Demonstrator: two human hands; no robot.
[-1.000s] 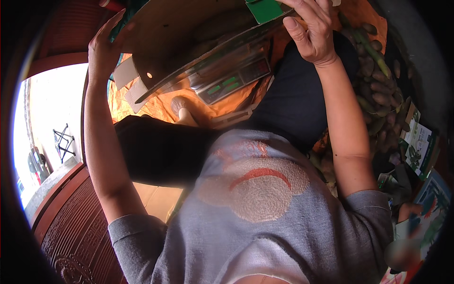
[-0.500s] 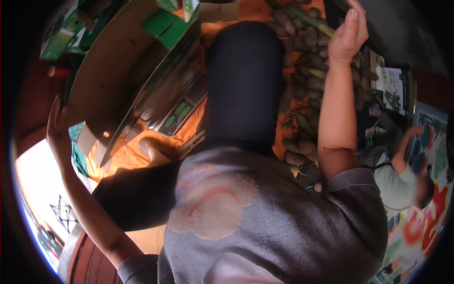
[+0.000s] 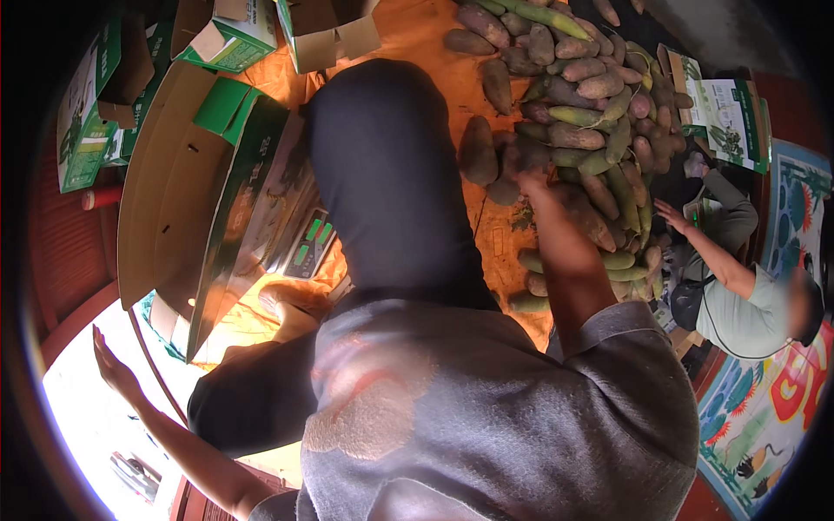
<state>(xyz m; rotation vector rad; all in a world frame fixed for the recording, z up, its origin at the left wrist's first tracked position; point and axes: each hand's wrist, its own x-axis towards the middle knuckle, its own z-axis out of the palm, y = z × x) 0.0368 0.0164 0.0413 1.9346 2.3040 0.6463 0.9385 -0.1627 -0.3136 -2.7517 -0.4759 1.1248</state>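
Reaching down to the near left edge of a heap of long root vegetables [image 3: 578, 139], some reddish-brown and some green, my right hand [image 3: 526, 165] lies in shadow. Its fingers blend into the dark vegetables there, so a grip cannot be made out. A large brown root vegetable [image 3: 478, 152] lies just left of that hand. Out at the far left, my left hand [image 3: 115, 365] is raised in the air with fingers stretched, holding nothing. A tall open cardboard box [image 3: 165, 191] stands a little beyond it, beside a scale with a lit green display [image 3: 311, 247].
Orange sheeting [image 3: 497, 234] covers the floor under the heap. Green-and-white cartons [image 3: 230, 39] stand at the back left, and another carton [image 3: 725, 113] is right of the heap. A co-worker [image 3: 738, 295] sits at the right with an arm toward the heap.
My right hand has come down and left from above the heap to its near left edge. My left hand has moved lower. The view has shifted, showing more of the heap.
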